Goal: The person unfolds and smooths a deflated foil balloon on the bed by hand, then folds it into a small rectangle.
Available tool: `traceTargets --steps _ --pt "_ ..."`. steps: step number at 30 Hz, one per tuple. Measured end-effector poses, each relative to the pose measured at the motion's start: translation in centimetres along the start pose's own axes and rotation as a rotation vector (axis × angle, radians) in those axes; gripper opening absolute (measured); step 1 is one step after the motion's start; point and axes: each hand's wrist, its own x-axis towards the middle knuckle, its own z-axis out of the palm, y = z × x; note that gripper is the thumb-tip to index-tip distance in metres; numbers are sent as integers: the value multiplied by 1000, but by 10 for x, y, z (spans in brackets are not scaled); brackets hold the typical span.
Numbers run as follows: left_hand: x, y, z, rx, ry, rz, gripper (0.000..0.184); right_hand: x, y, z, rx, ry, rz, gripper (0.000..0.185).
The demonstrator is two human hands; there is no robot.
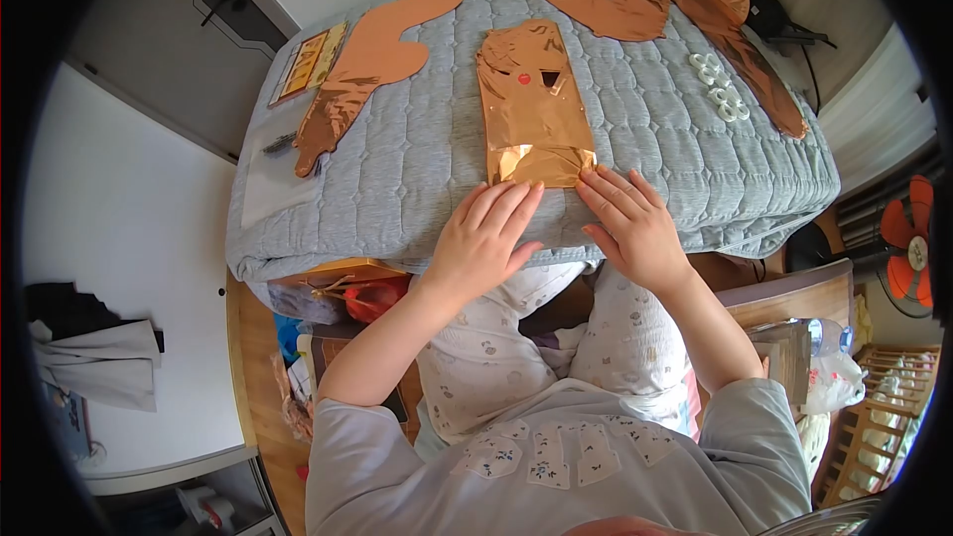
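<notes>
A flat copper-coloured foil balloon [536, 114] lies lengthwise on the quilted grey bed in front of me. A small red lip-shaped mark and dark patches show on its upper part. Its near end forms a shiny, creased gold band. On the left of that near edge, the outstretched fingers of my left hand [486, 228] rest flat, thumb spread. My right hand [632, 223] presses at the near right corner with its fingers extended. Neither hand grips anything that I can see.
More flat copper foil pieces lie on the bed [645, 164]: one at left [372, 65], one at the back [606, 0], one at right [749, 55]. White rings [717, 87], a clear sheet [283, 174] and a printed packet [310, 62] lie there too. An orange-bladed fan [908, 243] stands right.
</notes>
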Motion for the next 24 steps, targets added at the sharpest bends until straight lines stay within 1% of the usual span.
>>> traceTargets --steps 3,8,14,18,24 --pt "-8 -3 -1 -25 33 -13 74 1 -1 -2 42 -20 18 53" --pt "-13 4 -8 160 33 -41 72 2 -1 -2 56 -29 38 51" --pt "-19 5 1 226 73 -69 73 2 -2 -1 47 -21 52 48" --pt "-20 5 2 227 73 -83 74 2 -4 -1 43 3 68 45" --pt "-20 1 -1 140 91 -82 71 -2 -1 3 14 33 105 41"
